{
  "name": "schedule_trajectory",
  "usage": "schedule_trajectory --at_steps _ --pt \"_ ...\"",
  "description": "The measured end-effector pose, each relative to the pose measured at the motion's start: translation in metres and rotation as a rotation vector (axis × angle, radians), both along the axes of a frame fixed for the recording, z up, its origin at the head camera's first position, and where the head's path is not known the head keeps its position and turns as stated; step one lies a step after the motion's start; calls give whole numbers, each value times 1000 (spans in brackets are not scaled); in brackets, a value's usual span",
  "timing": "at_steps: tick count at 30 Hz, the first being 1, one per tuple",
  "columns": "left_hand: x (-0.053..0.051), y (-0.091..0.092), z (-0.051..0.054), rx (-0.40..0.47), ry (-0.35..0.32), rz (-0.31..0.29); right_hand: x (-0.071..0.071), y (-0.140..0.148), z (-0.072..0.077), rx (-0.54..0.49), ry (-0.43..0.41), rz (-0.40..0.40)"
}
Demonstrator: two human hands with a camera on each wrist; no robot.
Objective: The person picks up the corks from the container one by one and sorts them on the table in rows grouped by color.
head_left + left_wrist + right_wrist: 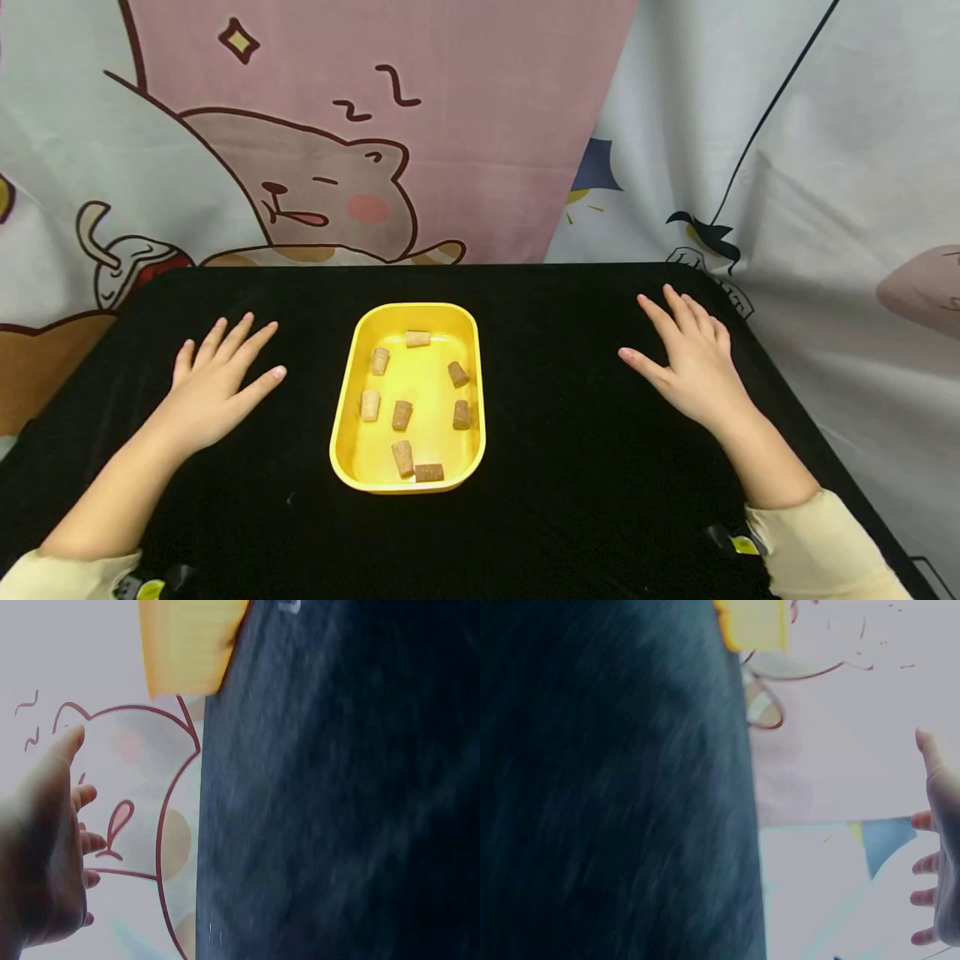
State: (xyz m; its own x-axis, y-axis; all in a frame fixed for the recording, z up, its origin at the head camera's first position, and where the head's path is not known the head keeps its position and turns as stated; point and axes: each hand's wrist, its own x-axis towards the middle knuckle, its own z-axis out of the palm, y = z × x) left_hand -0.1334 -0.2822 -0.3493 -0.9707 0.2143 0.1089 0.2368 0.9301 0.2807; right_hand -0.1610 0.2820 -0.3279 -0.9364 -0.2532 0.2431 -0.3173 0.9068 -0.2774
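Note:
A yellow tray point(345, 400) holds several cork pieces, among them a pale one point(370, 406) and a darker one point(429, 473). The left hand point(213, 387) is to the left of the tray, palm down with its fingers spread, holding nothing. To the right of the tray, farther off, the right hand point(693, 367) also has spread fingers and holds nothing. The left wrist view shows the left hand point(52, 840) at the left edge, the tray point(191, 645) at the top. In the right wrist view, the right hand point(941, 847) is at the right edge, the tray point(757, 626) at the top.
A black cloth point(555, 467) covers the table. Behind it hangs a curtain point(495, 125) printed with a sleeping bear and other drawings. Pale sleeves point(825, 542) and dark wrist devices show near the bottom corners of the head view.

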Motion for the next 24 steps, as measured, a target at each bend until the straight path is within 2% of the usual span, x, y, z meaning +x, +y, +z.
schedule_trajectory --at_steps 7,15,19,24 --pt "0 19 1 177 -23 -85 8 -31 16 -152 130 115" --pt "-3 34 -8 337 -13 -197 9 -71 27 -290 297 348" --pt "-6 39 -15 404 -37 -243 10 -92 30 -306 313 413" --pt "-9 42 -23 494 -98 -275 12 -117 34 -308 283 492"
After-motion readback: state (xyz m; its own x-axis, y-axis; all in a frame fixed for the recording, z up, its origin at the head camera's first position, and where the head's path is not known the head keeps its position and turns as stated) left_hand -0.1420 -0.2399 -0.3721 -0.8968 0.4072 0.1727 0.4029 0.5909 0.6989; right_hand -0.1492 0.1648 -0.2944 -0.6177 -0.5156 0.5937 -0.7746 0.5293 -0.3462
